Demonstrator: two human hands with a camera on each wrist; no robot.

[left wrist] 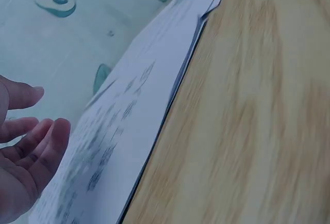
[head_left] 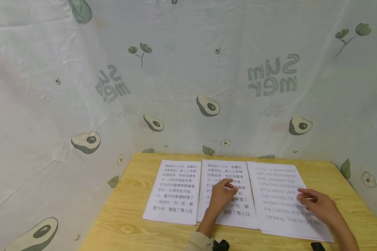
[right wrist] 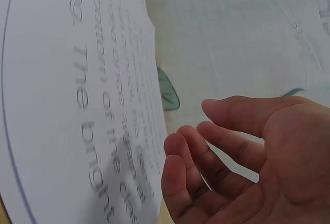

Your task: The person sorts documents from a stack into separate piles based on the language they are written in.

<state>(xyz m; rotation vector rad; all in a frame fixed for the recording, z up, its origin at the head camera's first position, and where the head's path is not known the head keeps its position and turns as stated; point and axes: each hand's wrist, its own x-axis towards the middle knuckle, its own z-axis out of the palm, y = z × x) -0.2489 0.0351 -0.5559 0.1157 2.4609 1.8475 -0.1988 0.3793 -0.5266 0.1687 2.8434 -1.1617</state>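
Note:
Three piles of printed paper lie side by side. Over the middle paper (head_left: 226, 216), printed in Chinese, hovers my left hand (head_left: 220, 197). Its fingers are loosely bent and hold nothing, as the left wrist view shows the hand (left wrist: 26, 157) apart from the sheets. Above the right edge of the English-printed paper (head_left: 276, 205) is my right hand (head_left: 320, 205). In the right wrist view its thumb and loosely curved fingers (right wrist: 216, 167) have nothing between them. The left paper (head_left: 172, 191), also in Chinese, lies untouched by either hand.
The papers lie on a yellow wood-grain table (head_left: 122, 216). A pale curtain (head_left: 176, 80) with avocado and leaf prints hangs behind and at both sides. Sheets in the right pile are slightly offset at the front edge.

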